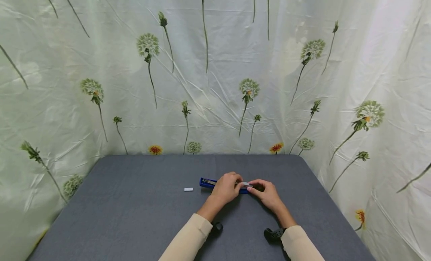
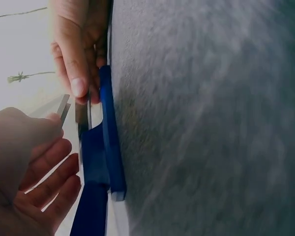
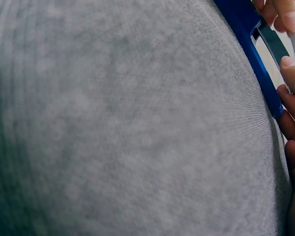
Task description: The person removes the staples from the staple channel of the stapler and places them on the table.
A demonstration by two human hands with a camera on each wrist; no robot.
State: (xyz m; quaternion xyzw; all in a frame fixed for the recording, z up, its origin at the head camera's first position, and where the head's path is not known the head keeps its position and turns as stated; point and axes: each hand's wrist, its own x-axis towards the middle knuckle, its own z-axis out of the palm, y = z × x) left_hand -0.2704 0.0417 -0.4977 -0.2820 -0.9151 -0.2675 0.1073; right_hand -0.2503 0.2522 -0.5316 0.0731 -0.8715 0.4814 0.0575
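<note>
A blue stapler [image 1: 206, 182] lies on the table with its top swung back, so its metal inner channel shows. My left hand [image 1: 226, 187] is over its middle and pinches a short grey strip of staples [image 2: 65, 109] between thumb and fingers. In the left wrist view this strip is tilted just above the magazine [image 2: 82, 115]. My right hand [image 1: 267, 195] grips the stapler's right end, its thumb [image 3: 287, 62] at the magazine tip and its fingers by the blue base [image 3: 266, 83].
A small white strip [image 1: 188, 189] lies on the grey cloth-covered table [image 1: 134, 212], left of the stapler. Behind the table hangs a pale curtain [image 1: 215, 92] printed with dandelions. Both wrists wear dark devices.
</note>
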